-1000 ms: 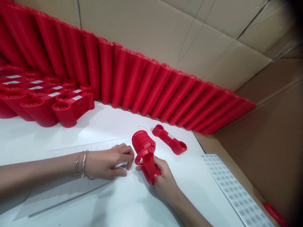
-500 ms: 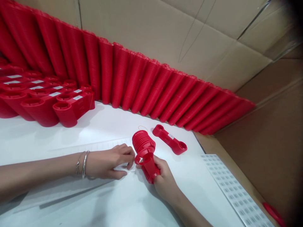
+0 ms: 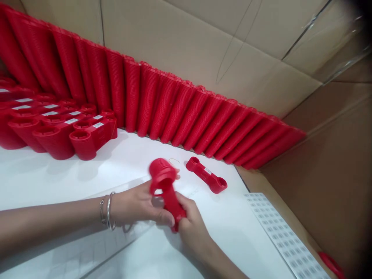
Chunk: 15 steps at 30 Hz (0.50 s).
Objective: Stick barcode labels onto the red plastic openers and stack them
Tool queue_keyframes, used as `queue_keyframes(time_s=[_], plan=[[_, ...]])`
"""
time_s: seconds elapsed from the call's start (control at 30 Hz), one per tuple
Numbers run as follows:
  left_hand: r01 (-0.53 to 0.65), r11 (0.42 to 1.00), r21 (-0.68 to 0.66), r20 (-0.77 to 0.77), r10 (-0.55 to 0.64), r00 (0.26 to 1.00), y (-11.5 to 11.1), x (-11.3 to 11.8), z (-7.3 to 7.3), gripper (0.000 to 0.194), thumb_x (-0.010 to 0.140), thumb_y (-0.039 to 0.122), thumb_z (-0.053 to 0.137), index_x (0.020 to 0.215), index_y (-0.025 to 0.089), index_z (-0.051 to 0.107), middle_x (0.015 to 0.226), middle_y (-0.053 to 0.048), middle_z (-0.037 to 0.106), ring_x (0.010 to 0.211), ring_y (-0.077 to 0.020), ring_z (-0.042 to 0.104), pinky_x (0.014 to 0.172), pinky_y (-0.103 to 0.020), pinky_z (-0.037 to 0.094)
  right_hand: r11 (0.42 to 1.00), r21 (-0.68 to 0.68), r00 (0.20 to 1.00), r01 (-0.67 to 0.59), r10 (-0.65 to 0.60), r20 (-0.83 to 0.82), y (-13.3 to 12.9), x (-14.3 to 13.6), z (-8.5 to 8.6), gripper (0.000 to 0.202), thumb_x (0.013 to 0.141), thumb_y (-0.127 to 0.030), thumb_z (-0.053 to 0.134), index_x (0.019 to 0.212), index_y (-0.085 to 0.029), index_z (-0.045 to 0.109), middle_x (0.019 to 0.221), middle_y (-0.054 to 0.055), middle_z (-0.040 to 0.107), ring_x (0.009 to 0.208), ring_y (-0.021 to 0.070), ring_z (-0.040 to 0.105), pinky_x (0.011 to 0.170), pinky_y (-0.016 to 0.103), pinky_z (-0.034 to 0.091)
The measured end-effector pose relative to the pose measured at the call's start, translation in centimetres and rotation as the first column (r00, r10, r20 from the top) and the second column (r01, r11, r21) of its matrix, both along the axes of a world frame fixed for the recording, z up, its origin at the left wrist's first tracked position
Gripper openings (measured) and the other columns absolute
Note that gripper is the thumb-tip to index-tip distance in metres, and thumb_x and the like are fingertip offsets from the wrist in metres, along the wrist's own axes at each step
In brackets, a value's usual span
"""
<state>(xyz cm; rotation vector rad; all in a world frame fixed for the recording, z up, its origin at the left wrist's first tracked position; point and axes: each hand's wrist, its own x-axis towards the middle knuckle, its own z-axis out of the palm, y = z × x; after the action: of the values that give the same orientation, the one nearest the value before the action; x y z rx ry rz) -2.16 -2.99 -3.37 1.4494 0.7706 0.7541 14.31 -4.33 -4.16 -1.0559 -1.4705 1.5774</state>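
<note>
One white table point(image 3: 232, 224) bears one long row of red stacks point(image 3: 192, 120), too overlapped to count, and one label sheet point(image 3: 285, 236). Above it, the right hand point(image 3: 193, 223) clasps one blurred red part point(image 3: 171, 201); the left hand point(image 3: 139, 203) spreads behind, its grip unclear. One labelled piece point(image 3: 205, 174) lies beyond; two bracelets point(image 3: 108, 211) circle the left wrist.

The blurred, held red piece point(image 3: 170, 197) partly hides the left fingers point(image 3: 165, 216); toward four o'clock the printed sheet point(image 3: 286, 234) is cut off.
</note>
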Motion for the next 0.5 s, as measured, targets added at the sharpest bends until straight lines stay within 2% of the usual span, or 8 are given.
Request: queue_keyframes(time_s=[0.13, 0.2, 0.3, 0.37, 0.4, 0.43, 0.47, 0.5], plan=[[-0.021, 0.999, -0.038, 0.245, 0.030, 0.969, -0.2, 0.1, 0.7, 0.026, 0.074, 0.029, 0.064, 0.096, 0.022, 0.052, 0.098, -0.003, 0.061, 0.094, -0.0226, 0.058, 0.086, -0.041, 0.044, 0.975, -0.178, 0.991, -0.131, 0.136, 0.016, 0.3, -1.9, 1.1, 0.018, 0.057, -0.010, 0.039, 0.068, -0.016, 0.051, 0.052, -0.003, 0.050, 0.041, 0.0091, 0.044, 0.035, 0.019, 0.031], [-0.040, 0.995, -0.094, 0.336, 0.070, 0.939, 0.1, 0.0, 0.9, 0.012, 0.077, 0.028, 0.059, 0.080, 0.018, 0.053, 0.076, -0.001, 0.062, 0.082, -0.0197, 0.060, 0.079, -0.037, 0.047, 0.950, -0.244, 0.978, -0.194, 0.208, 0.033, 1.0, -2.5, 1.6, 0.016, 0.057, -0.009, 0.041, 0.068, -0.014, 0.052, 0.058, 0.001, 0.055, 0.043, 0.0106, 0.049, 0.034, 0.020, 0.035], [-0.140, 0.961, -0.240, 0.422, 0.233, 0.876, 0.9, -0.3, 1.3, 0.014, 0.077, 0.022, 0.055, 0.066, 0.017, 0.049, 0.058, 0.003, 0.053, 0.064, -0.0140, 0.057, 0.066, -0.029, 0.048, 0.851, -0.300, 0.898, -0.432, 0.438, -0.052, 2.9, -2.5, 2.1, 0.013, 0.065, -0.014, 0.048, 0.073, -0.011, 0.057, 0.073, 0.007, 0.061, 0.054, 0.0132, 0.059, 0.041, 0.021, 0.043], [-0.207, 0.925, -0.319, 0.486, 0.348, 0.802, 1.5, -0.6, 1.5, 0.015, 0.076, 0.017, 0.050, 0.062, 0.017, 0.045, 0.051, 0.005, 0.046, 0.053, -0.0097, 0.051, 0.060, -0.024, 0.046, 0.746, -0.296, 0.800, -0.597, 0.582, -0.146, 4.4, -1.8, 2.5, 0.023, 0.074, -0.025, 0.051, 0.090, -0.011, 0.059, 0.090, 0.011, 0.063, 0.071, 0.0173, 0.063, 0.052, 0.025, 0.049], [-0.242, 0.903, -0.354, 0.509, 0.403, 0.760, 1.9, -0.8, 1.5, 0.016, 0.075, 0.016, 0.048, 0.060, 0.017, 0.043, 0.049, 0.006, 0.042, 0.048, -0.0080, 0.046, 0.057, -0.023, 0.045, 0.738, -0.260, 0.780, -0.622, 0.612, -0.129, 5.1, -1.2, 2.9, 0.030, 0.078, -0.030, 0.052, 0.102, -0.013, 0.057, 0.099, 0.012, 0.061, 0.082, 0.0198, 0.063, 0.059, 0.028, 0.051], [-0.270, 0.884, -0.383, 0.516, 0.447, 0.731, 2.2, -1.1, 1.4, 0.018, 0.076, 0.015, 0.046, 0.058, 0.017, 0.041, 0.047, 0.007, 0.039, 0.044, -0.0068, 0.042, 0.056, -0.022, 0.045, 0.775, -0.201, 0.795, -0.599, 0.606, -0.032, 5.8, -0.4, 3.3, 0.036, 0.080, -0.031, 0.052, 0.113, -0.017, 0.053, 0.107, 0.012, 0.059, 0.089, 0.0215, 0.062, 0.063, 0.031, 0.052], [-0.293, 0.865, -0.408, 0.502, 0.481, 0.719, 2.5, -1.3, 1.2, 0.022, 0.077, 0.017, 0.047, 0.056, 0.017, 0.038, 0.045, 0.007, 0.037, 0.042, -0.0061, 0.039, 0.054, -0.021, 0.044, 0.871, -0.053, 0.863, -0.488, 0.491, 0.117, 6.3, 0.5, 3.7, 0.036, 0.083, -0.032, 0.050, 0.117, -0.021, 0.051, 0.110, 0.011, 0.059, 0.089, 0.0208, 0.062, 0.062, 0.031, 0.052], [-0.315, 0.846, -0.431, 0.471, 0.508, 0.721, 2.7, -1.6, 0.9, 0.028, 0.078, 0.020, 0.048, 0.054, 0.017, 0.036, 0.043, 0.008, 0.035, 0.040, -0.0055, 0.036, 0.052, -0.021, 0.044, 0.931, 0.156, 0.924, -0.329, 0.284, 0.255, 6.7, 1.5, 4.3, 0.034, 0.084, -0.032, 0.050, 0.117, -0.023, 0.051, 0.110, 0.010, 0.059, 0.088, 0.0190, 0.061, 0.064, 0.031, 0.052]])
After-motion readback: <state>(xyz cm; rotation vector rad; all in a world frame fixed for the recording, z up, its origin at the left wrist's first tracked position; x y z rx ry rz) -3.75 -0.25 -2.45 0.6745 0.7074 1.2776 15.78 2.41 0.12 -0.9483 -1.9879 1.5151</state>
